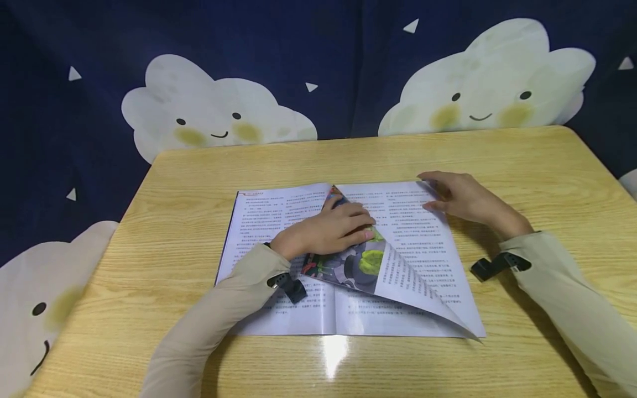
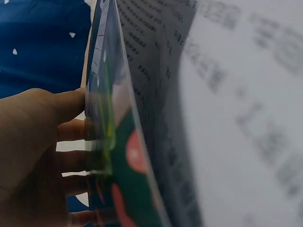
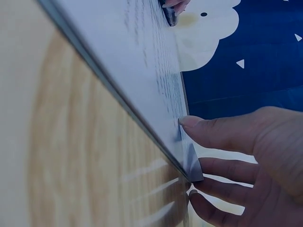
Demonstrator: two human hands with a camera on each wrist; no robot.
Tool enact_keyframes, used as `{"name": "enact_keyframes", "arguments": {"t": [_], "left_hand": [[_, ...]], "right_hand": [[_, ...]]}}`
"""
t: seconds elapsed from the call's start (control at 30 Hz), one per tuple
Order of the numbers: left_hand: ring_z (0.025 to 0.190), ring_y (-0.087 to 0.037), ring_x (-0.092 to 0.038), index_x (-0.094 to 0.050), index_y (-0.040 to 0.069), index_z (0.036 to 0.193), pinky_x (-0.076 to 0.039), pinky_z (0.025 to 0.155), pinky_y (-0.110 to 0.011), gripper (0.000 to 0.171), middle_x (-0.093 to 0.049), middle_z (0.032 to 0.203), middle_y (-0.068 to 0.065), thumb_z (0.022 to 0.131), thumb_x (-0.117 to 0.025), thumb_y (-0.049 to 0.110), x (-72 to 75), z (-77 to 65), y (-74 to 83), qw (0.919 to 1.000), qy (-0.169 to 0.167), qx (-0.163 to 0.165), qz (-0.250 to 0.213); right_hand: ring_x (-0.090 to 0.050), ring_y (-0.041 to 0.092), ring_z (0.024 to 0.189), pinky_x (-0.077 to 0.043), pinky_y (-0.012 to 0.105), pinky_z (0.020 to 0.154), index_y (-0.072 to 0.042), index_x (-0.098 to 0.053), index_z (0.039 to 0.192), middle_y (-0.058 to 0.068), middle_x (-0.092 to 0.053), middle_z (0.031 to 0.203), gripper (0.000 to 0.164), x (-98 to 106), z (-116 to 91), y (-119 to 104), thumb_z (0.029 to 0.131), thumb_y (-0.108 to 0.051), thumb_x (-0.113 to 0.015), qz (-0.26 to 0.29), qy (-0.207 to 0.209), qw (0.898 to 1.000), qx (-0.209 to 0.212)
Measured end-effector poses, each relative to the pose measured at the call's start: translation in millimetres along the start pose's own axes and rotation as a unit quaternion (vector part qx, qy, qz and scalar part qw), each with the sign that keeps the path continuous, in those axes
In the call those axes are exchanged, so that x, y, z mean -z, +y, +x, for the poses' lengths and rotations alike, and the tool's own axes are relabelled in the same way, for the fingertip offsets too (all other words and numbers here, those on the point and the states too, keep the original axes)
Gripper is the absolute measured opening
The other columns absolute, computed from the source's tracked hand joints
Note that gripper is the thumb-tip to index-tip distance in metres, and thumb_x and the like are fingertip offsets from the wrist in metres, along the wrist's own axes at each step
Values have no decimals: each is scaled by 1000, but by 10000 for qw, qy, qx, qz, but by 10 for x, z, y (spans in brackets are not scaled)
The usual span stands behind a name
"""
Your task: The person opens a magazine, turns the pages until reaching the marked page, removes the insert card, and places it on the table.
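Observation:
An open booklet (image 1: 423, 260) of printed text lies on the table. One of its pages (image 1: 365, 265) is folded over diagonally, showing a colourful picture with green shapes on its turned-up side. My left hand (image 1: 328, 226) lies on this folded page near the spine, fingers extended to the right; the left wrist view shows them spread flat against it. At the booklet's upper right corner is my right hand (image 1: 463, 199). Its thumb (image 3: 208, 130) touches the page there, while the other fingers are loosely bent around the corner (image 3: 195, 170).
The wooden table (image 1: 149, 276) extends around the booklet on all sides. Behind it hangs a dark blue cloth (image 1: 348, 66) with white smiling clouds. Dark straps with small black devices (image 1: 291, 287) sit on both sleeved wrists.

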State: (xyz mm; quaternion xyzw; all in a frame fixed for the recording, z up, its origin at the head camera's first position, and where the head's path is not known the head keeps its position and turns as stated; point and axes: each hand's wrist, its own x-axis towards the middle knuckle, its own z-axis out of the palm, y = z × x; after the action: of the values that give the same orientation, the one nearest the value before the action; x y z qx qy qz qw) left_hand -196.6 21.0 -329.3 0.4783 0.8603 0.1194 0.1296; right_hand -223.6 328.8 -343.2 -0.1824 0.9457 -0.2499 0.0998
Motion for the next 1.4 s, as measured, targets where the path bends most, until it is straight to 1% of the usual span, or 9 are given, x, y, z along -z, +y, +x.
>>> {"name": "enact_keyframes", "arguments": {"t": [0.13, 0.3, 0.57, 0.7, 0.9, 0.97, 1.17, 1.3, 1.4], "left_hand": [[132, -17, -41, -54, 18, 137, -12, 114, -52, 41, -49, 138, -1, 105, -37, 38, -7, -32, 7, 10000, 53, -34, 13], [133, -21, -39, -56, 15, 135, -15, 114, -51, 40, -50, 136, -3, 105, -39, 37, -15, -74, 14, 9999, 79, -52, -96], [136, -23, -36, -56, 14, 133, -17, 113, -53, 39, -49, 138, -6, 105, -40, 35, -28, -143, 17, 9999, 71, -50, -65], [134, -25, -37, -57, 13, 131, -19, 113, -53, 37, -49, 137, -8, 105, -42, 34, -44, -193, -2, 9998, 153, -64, -145], [129, -26, -41, -61, 12, 124, -24, 109, -55, 32, -50, 133, -8, 104, -44, 31, -68, -275, -44, 9991, 329, -188, -189], [127, -25, -42, -61, 12, 122, -26, 108, -54, 31, -50, 131, -8, 104, -44, 30, -67, -299, -56, 9988, 394, -197, -201], [125, -24, -43, -63, 12, 120, -29, 107, -49, 30, -50, 130, -8, 104, -45, 31, -56, -378, -93, 9986, 438, -25, -283], [130, -26, -39, -58, 10, 128, -25, 111, -51, 36, -46, 136, -11, 103, -46, 32, -61, -424, -113, 9987, 363, 162, -320], [138, -28, -31, -51, 10, 138, -18, 114, -55, 44, -39, 145, -13, 102, -48, 36, -81, -447, -124, 9984, 193, 375, -369]], "right_hand": [[-45, 43, 125, -39, 56, 99, 0, -42, 142, 29, -45, 140, 66, -3, -5, -16, 84, -3, -73, 32, 16, 10000, 4], [-42, 46, 127, -37, 58, 102, 0, -41, 143, 29, -44, 140, 66, -5, -12, -34, 85, -2, -72, 105, -4, 9999, -70], [-46, 44, 124, -39, 56, 98, 0, -42, 143, 30, -46, 138, 65, -6, -16, -30, 85, -2, -72, 85, 23, 10000, -22], [-47, 43, 123, -40, 55, 97, 0, -42, 143, 30, -46, 138, 66, -9, -16, -33, 85, -2, -72, 66, 31, 10000, 4], [-41, 44, 129, -36, 57, 103, 0, -42, 143, 28, -43, 142, 67, -6, -15, -41, 84, -2, -73, 57, 11, 10000, 19], [-40, 44, 130, -35, 58, 104, -1, -42, 143, 27, -42, 143, 68, -2, -15, -46, 83, -2, -74, 42, -5, 10000, -5], [-40, 44, 130, -34, 58, 104, 0, -41, 143, 28, -42, 143, 68, 7, -10, -60, 83, -3, -74, 10, -27, 10000, -49], [-41, 44, 130, -34, 58, 104, 0, -42, 143, 27, -43, 142, 68, 2, -11, -55, 83, -2, -74, 22, -14, 10000, -30], [-43, 43, 128, -35, 57, 104, 0, -42, 142, 27, -44, 141, 68, -7, -15, -50, 83, -2, -75, 36, -8, 10000, -17]]}}
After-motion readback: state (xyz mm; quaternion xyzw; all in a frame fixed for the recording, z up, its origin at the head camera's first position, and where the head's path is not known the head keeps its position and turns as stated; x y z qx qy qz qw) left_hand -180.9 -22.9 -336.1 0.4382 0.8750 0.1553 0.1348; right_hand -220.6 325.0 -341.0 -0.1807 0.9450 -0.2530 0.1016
